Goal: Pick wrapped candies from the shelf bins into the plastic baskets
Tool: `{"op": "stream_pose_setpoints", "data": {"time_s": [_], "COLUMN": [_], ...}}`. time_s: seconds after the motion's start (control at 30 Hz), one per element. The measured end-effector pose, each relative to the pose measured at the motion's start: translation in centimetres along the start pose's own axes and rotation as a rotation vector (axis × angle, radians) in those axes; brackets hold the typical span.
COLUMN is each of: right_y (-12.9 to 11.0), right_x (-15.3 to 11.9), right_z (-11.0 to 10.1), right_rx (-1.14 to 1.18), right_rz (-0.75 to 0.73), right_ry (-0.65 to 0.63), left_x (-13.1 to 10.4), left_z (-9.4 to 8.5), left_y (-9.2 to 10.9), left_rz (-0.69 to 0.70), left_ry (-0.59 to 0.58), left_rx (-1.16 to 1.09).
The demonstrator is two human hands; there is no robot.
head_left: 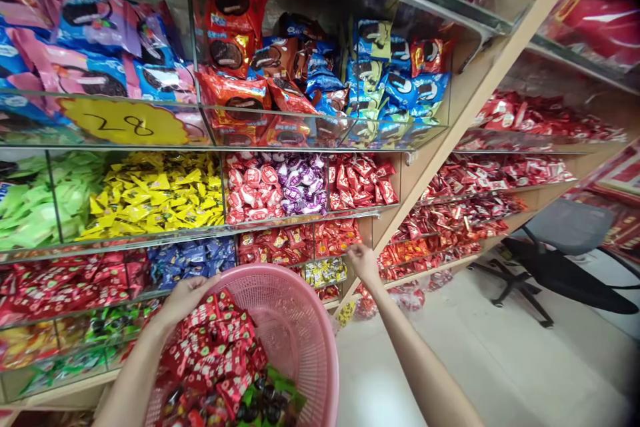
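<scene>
My left hand grips the near-left rim of a round pink plastic basket, fingers closed over the edge. Red-wrapped sweets fill much of the basket, with green and dark packets at its bottom edge. Stretched out to the right, my right hand is closed at the end of a shelf, beside the red-orange sweets. Its fingertips are pressed together, and whatever they may hold is too small to make out. Just left of it, small white and yellow packets lie in a lower compartment.
Glass-fronted shelves hold wrapped biscuits, yellow packets and purple sweets. A yellow sign reads 28. A slanting wooden upright divides the shelving. On the right, an office chair stands on the pale floor.
</scene>
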State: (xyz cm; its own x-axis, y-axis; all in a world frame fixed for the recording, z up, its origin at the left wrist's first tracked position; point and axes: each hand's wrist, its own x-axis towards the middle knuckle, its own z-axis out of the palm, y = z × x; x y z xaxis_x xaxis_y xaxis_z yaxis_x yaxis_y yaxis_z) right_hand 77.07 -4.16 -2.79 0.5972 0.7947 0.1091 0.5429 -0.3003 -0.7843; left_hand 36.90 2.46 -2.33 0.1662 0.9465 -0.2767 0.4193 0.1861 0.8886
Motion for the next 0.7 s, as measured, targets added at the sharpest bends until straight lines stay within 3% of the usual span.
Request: {"op": "stream_pose_setpoints", "data": {"time_s": [0.17, 0.47, 0.7], "right_y": [2.7, 2.9, 1.8], "right_x": [2.0, 2.7, 1.1], "right_z": [0.7, 2.6, 1.8], "right_rx": [-0.051, 0.163, 0.485], "right_rz": [0.075, 0.088, 0.073], "right_ry": [0.071, 0.104, 0.078], "left_x": [0.3, 0.5, 0.2], "left_z": [-0.1, -0.2, -0.2], "left_y": [-0.5, -0.3, 0.1], "left_rz": [0.009, 0.055, 0.042], "left_ry": [-0.018, 0.024, 0.017], "left_rx": [0.030, 0.066, 0.088]}}
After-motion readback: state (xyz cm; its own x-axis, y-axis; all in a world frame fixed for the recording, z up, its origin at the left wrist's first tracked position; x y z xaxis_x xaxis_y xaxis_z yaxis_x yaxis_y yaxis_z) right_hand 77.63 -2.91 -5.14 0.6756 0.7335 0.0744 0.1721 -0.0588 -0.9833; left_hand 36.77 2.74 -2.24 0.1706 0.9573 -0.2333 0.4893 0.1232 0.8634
